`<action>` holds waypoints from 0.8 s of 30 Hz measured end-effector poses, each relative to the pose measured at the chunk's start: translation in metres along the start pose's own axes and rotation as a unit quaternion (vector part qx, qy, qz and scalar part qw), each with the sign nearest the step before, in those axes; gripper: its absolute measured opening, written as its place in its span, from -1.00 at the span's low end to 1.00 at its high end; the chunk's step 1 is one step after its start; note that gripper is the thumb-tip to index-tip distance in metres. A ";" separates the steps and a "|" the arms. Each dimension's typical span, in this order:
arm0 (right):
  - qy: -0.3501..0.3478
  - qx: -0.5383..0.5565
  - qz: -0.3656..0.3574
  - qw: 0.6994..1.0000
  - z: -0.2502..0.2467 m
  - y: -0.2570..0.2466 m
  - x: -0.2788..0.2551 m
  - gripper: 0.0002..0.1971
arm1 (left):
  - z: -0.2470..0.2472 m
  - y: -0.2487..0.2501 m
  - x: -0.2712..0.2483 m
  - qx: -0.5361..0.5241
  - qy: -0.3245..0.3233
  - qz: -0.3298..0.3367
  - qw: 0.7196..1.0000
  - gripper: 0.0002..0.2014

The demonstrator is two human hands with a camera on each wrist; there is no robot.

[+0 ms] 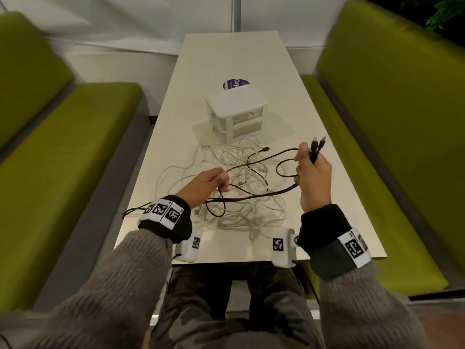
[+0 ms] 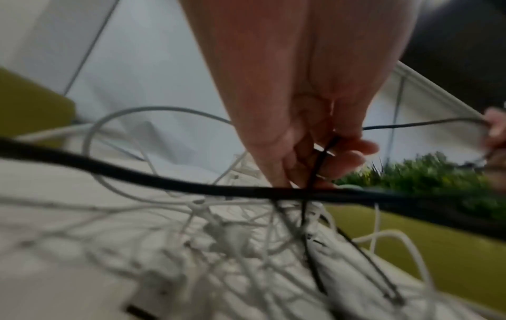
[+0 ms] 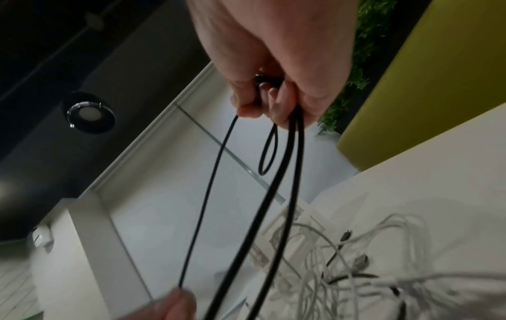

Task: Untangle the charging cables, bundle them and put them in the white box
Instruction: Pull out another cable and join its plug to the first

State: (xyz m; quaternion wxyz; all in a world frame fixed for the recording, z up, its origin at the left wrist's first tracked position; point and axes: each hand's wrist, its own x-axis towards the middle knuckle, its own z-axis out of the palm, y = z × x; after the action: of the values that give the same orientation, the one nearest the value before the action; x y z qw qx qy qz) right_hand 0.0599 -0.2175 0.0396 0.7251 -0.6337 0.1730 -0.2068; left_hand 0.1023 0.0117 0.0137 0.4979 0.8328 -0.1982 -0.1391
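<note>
Both hands are raised over a long pale table (image 1: 251, 59): the right hand (image 1: 313, 175) is curled round the black cable (image 1: 264, 195), gripping several loops with two plugs (image 1: 317, 143) sticking up past its fingers, while the left hand (image 1: 210, 183) pinches a farther stretch of that cable between thumb and fingers. Green benches (image 1: 75, 147) flank the table. Under the hands lies a tangle of white cables (image 1: 239, 210), and just beyond it stands the closed white box (image 1: 236, 114).
</note>
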 end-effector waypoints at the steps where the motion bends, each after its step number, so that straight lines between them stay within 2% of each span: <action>1: -0.008 -0.008 0.013 1.000 0.003 0.004 -0.002 -0.67 | 0.002 0.003 0.000 -0.035 0.021 0.001 0.999 -0.71; 3: -0.030 -0.026 0.041 0.998 0.013 0.010 -0.007 -0.66 | 0.006 0.013 0.004 -0.086 0.062 0.014 0.994 -0.71; 6: -0.073 -0.080 0.047 0.993 0.022 0.014 -0.014 -0.57 | 0.013 0.031 0.006 -0.124 0.101 0.035 0.987 -0.70; 10: -0.139 -0.123 0.021 0.982 0.034 0.009 -0.023 -0.41 | 0.028 0.050 0.009 -0.112 0.100 0.067 0.986 -0.71; 13: -0.167 -0.142 0.032 0.975 0.044 0.005 -0.026 -0.49 | 0.041 0.054 0.014 -0.082 0.080 0.054 0.992 -0.75; 16: -0.122 -0.155 0.020 0.980 0.046 0.004 -0.024 -0.56 | 0.053 0.054 0.014 0.016 0.047 0.061 0.997 -0.73; 20: -0.083 -0.158 -0.024 0.984 0.042 0.008 -0.020 -0.55 | 0.052 0.056 0.012 0.065 0.037 0.089 0.993 -0.75; 22: -0.041 -0.141 -0.016 0.989 0.037 0.010 -0.016 -0.53 | 0.042 0.050 0.011 0.109 0.032 0.070 0.991 -0.79; 24: -0.002 -0.118 0.003 0.993 0.033 0.010 -0.009 -0.49 | 0.032 0.039 0.008 0.141 0.013 0.042 0.989 -0.74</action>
State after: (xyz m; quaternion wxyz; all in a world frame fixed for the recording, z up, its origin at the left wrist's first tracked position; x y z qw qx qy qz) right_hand 0.0700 -0.1837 0.0337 0.6462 -0.7148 0.1966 -0.1811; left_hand 0.0879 -0.0334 0.0325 0.3838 0.8873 -0.2437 -0.0779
